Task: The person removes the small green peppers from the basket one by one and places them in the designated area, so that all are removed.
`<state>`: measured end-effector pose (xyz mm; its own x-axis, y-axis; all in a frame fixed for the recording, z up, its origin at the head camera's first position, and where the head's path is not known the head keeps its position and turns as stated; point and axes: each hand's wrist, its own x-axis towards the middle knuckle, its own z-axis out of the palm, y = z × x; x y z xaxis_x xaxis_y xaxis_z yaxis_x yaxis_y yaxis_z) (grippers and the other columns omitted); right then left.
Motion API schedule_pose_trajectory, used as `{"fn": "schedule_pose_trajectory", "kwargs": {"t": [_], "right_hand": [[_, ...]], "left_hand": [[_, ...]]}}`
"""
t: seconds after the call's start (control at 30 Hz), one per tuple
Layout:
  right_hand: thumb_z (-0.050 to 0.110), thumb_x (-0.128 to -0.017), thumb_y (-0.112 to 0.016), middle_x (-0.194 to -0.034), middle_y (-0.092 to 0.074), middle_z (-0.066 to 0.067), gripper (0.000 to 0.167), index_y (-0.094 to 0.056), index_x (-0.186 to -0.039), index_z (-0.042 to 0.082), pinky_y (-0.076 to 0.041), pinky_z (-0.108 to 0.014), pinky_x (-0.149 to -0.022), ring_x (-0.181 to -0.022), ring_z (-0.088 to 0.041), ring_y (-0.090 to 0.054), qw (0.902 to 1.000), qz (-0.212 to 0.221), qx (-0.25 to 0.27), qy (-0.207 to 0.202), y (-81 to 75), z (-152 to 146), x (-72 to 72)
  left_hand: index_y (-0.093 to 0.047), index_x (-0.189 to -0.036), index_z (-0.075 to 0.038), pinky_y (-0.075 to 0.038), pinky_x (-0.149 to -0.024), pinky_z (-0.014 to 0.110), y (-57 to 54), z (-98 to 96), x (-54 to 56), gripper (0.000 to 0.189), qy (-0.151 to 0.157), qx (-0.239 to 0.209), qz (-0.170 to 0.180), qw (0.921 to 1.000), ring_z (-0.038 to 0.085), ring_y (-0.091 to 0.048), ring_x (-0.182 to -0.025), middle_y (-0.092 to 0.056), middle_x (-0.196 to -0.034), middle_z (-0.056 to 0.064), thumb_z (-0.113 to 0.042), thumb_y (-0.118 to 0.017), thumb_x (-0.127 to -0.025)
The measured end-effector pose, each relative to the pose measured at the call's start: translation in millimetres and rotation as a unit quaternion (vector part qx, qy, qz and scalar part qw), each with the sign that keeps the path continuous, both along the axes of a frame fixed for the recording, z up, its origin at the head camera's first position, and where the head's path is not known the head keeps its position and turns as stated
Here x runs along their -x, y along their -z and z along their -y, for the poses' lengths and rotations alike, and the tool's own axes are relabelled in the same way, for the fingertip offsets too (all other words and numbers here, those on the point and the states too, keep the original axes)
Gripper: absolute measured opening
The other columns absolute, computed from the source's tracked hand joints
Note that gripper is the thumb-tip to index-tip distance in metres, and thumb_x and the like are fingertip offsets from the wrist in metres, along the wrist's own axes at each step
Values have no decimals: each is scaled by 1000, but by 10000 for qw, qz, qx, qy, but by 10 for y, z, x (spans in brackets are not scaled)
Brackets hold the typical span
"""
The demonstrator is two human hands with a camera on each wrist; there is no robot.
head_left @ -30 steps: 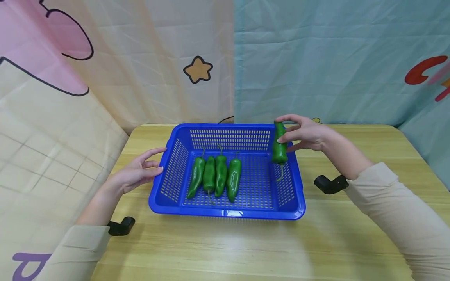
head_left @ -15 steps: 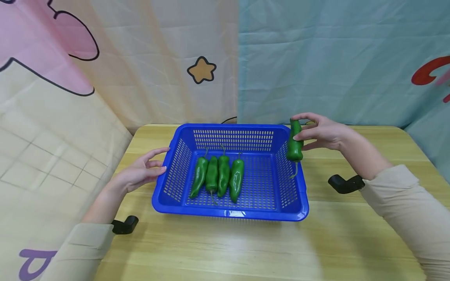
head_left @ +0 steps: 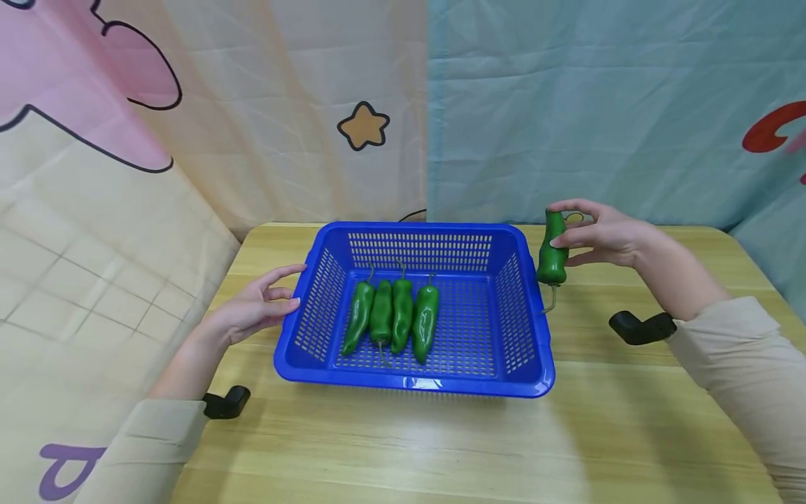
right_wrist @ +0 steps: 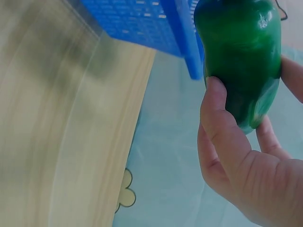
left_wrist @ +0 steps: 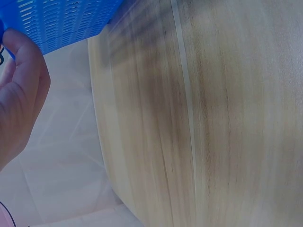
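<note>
My right hand point(head_left: 604, 234) holds a green pepper point(head_left: 552, 252) between thumb and fingertips, with its stem pointing down. That pepper hangs just outside the basket's right rim, and its stem tip is close to the rim. In the right wrist view the pepper point(right_wrist: 239, 56) fills the grip of the thumb and fingers. My left hand point(head_left: 255, 306) rests its fingertips against the left rim of the blue plastic basket point(head_left: 415, 383), its fingers relaxed. Several green peppers point(head_left: 382, 313) lie side by side in the left half of the basket.
The basket stands on a light wooden table point(head_left: 403, 448). A printed curtain point(head_left: 535, 105) hangs close behind the table and along its left side. Black wrist mounts point(head_left: 641, 329) stick out from both sleeves.
My right hand has carried the green pepper rightward, from over the basket's right side to beyond its rim. The left hand stays at the left rim. The view has shifted slightly.
</note>
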<state>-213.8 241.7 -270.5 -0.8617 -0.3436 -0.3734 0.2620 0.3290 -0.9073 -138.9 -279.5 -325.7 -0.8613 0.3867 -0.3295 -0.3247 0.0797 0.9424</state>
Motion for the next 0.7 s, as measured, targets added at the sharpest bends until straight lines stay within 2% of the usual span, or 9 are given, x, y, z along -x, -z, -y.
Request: {"fn": "schedule_pose_trajectory", "kwargs": {"t": [0.23, 0.5, 0.7], "right_hand": [[2, -89, -59, -133, -28, -22, 60, -29, -137, 23, -50, -48, -87, -95, -18, -57, 10000, -23, -52, 44, 57, -116, 29], [2, -89, -58, -144, -15, -27, 62, -28, -138, 24, -50, -47, -86, -98, -17, -55, 10000, -39, -44, 16, 152, -230, 62], [2, -89, -59, -140, -23, -26, 57, -32, -133, 27, -49, -49, -88, -94, -15, -57, 9999, -43, -21, 119, 231, -277, 103]], "left_hand": [[-20, -146, -12, -56, -73, 29, 0, -1, 0, 66, -24, 91, -5, 10000, 17, -65, -80, -61, -92, 6, 1, -56, -91], [-21, -145, -13, -55, -73, 29, 15, 7, 2, 65, -5, -7, 22, 10000, 17, -65, -81, -62, -93, 6, 2, -55, -91], [-22, -144, -13, -56, -75, 31, 24, 6, 4, 64, 38, -134, 22, 9999, 19, -65, -83, -63, -96, 9, 3, -54, -92]]}}
